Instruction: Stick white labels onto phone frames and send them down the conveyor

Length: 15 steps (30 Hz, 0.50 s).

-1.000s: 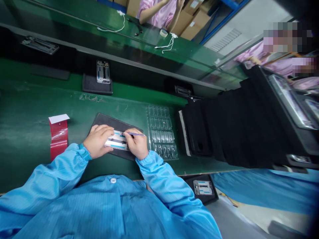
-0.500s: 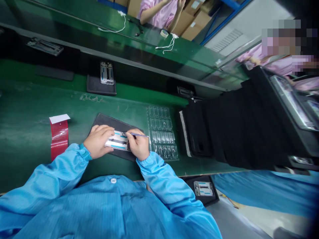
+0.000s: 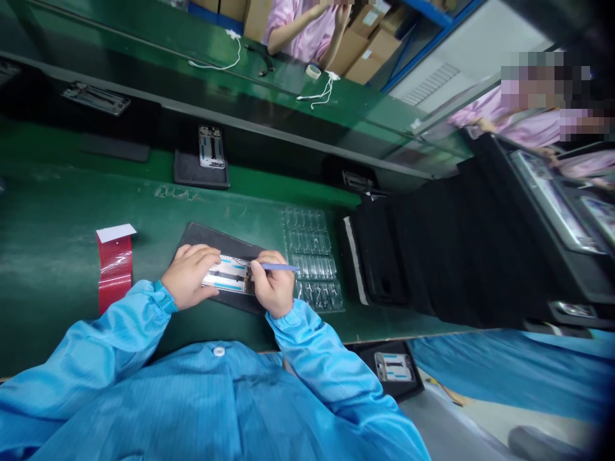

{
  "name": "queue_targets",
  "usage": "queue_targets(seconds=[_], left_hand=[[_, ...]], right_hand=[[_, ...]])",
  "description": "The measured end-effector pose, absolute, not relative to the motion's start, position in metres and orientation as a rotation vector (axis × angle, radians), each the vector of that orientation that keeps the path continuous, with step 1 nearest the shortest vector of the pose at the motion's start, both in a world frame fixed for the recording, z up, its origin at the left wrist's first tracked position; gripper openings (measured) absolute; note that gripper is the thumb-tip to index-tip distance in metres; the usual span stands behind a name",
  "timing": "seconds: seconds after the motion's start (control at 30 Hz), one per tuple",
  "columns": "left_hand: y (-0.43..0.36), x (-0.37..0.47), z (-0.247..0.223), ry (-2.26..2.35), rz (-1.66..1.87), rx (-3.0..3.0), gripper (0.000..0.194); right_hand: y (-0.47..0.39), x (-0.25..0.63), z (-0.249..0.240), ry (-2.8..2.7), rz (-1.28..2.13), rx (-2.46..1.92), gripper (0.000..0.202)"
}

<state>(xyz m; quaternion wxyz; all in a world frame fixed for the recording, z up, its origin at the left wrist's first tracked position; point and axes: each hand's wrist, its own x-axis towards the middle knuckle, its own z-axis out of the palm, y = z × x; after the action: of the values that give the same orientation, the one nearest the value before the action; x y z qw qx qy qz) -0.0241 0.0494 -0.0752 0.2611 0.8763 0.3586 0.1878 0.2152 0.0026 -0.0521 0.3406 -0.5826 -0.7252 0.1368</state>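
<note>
A phone frame [image 3: 228,274], silvery with blue strips and a dark band along its middle, lies on a dark mat [image 3: 199,232] on the green bench. My left hand [image 3: 189,276] grips its left end, thumb at the near edge and fingers over the far edge. In my right hand [image 3: 273,285] a thin purple-blue tweezer-like tool [image 3: 283,267] is pinched, its back end pointing right. The tool's tip is at the frame's right end, hidden by my fingers.
A clear plastic tray [image 3: 314,266] with small parts lies right of the mat, before a large black stack [image 3: 432,237]. Left lies a red sheet [image 3: 115,272]. Another phone frame [image 3: 211,146] rests on a black tray across the bench. A person in pink [image 3: 307,29] is opposite.
My right hand has shifted slightly right along the phone frame, and more of the tool's shaft shows. My left hand keeps its grip on the frame.
</note>
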Motion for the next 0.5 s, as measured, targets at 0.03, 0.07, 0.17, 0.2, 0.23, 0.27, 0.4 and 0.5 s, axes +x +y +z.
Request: queue_targets(seconds=[0.03, 0.07, 0.17, 0.2, 0.23, 0.27, 0.4, 0.5], left_hand=[[0.049, -0.024, -0.075, 0.969, 0.512, 2.369, 0.057], [0.049, -0.024, -0.075, 0.965, 0.521, 2.364, 0.059], [0.050, -0.024, -0.074, 0.978, 0.593, 2.312, 0.063], [0.051, -0.025, -0.073, 0.994, 0.641, 2.277, 0.060], [0.051, -0.026, -0.071, 1.016, 0.700, 2.233, 0.055], [0.052, -0.027, -0.069, 1.047, 0.767, 2.186, 0.050], [0.055, -0.040, -0.061, 1.262, 1.058, 2.074, 0.030], [0.060, -0.052, -0.063, 1.466, 1.183, 2.076, 0.026]], right_hand=[[-0.003, 0.216, -0.047, -1.938, 0.357, -1.504, 0.018], [-0.010, 0.216, -0.043, -2.011, 0.371, -1.484, 0.019], [-0.027, 0.206, -0.033, -2.294, 0.445, -1.428, 0.024], [-0.030, 0.201, -0.032, -2.380, 0.457, -1.430, 0.025], [-0.032, 0.195, -0.032, -2.452, 0.458, -1.444, 0.027], [-0.032, 0.190, -0.032, -2.511, 0.449, -1.466, 0.029], [-0.016, 0.176, -0.033, -2.665, 0.373, -1.532, 0.022], [0.013, 0.178, -0.031, -2.731, 0.312, -1.570, 0.021]])
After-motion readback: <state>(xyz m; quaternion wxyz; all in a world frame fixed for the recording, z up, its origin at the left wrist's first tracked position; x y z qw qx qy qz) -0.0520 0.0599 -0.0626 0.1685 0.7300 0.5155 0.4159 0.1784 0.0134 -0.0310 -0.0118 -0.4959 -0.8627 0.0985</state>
